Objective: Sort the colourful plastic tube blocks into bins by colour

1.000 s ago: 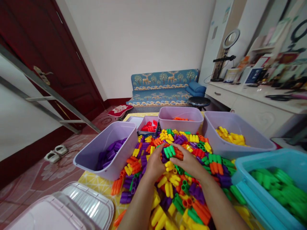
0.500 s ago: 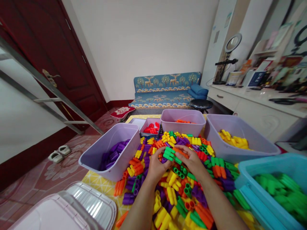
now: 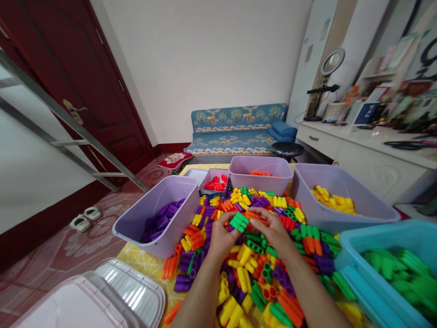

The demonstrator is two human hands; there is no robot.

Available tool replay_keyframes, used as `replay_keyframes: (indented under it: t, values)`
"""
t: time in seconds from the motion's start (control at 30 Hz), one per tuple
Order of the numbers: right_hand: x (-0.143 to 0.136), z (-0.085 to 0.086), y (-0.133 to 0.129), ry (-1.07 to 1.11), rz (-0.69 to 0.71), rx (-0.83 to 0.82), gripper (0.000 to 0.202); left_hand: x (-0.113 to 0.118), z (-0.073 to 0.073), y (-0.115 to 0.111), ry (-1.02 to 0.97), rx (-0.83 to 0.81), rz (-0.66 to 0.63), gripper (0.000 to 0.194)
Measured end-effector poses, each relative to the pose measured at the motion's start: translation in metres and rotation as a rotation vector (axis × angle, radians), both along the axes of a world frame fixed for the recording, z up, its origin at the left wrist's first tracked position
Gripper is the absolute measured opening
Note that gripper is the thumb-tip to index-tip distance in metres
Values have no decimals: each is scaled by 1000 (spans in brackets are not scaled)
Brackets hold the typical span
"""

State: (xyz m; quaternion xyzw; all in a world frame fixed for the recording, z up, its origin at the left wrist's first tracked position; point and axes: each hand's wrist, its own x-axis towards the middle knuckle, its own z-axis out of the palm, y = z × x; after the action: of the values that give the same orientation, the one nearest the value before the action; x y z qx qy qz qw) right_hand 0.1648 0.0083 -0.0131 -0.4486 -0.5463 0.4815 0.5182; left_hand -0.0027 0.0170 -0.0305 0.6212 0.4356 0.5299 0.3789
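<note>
My left hand (image 3: 222,234) is closed on a green block (image 3: 239,222) above the middle of a pile of colored tube-shaped blocks. Close on its right, my right hand (image 3: 271,228) pinches an orange block (image 3: 254,216). The held blocks are near each other; whether they touch is hard to tell. Yellow (image 3: 244,279), purple, green, orange and red blocks lie loosely beneath and around both hands on the yellow patterned tablecloth (image 3: 138,259).
Lilac bins hold purple (image 3: 119,228), orange (image 3: 261,182) and yellow blocks (image 3: 368,200). A small box (image 3: 205,186) has red blocks, a turquoise bin (image 3: 355,246) green ones. Lids (image 3: 136,287) lie at front left. A sofa (image 3: 235,132) stands behind.
The green block has shifted slightly left and down, apart from the orange block's end. Both hands remain nearly in place.
</note>
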Motion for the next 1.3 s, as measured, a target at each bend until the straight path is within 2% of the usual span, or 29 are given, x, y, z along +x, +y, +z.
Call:
replay_keyframes:
  t: [0.27,0.5,0.57,0.73,0.9,1.07,1.3]
  values:
    - [1,-3,3,22,-5,-8,37,0,-1,1,4,21,-31,42]
    - [-1,-1,0,-29,28,-49,45,-1,-2,-3,46,83,-146,75]
    - [-2,1,-1,-27,21,-42,45,-1,-2,-4,87,108,-151,79]
    - [-2,6,-3,64,37,-32,40,-1,3,-7,169,131,-128,70]
    - [-1,4,0,58,26,7,39,-2,5,-11,175,154,-136,73]
    - [-1,4,1,77,58,-11,42,-2,10,-14,101,148,-162,53]
    - [-4,9,0,63,70,-23,44,3,8,-13,109,162,-156,47]
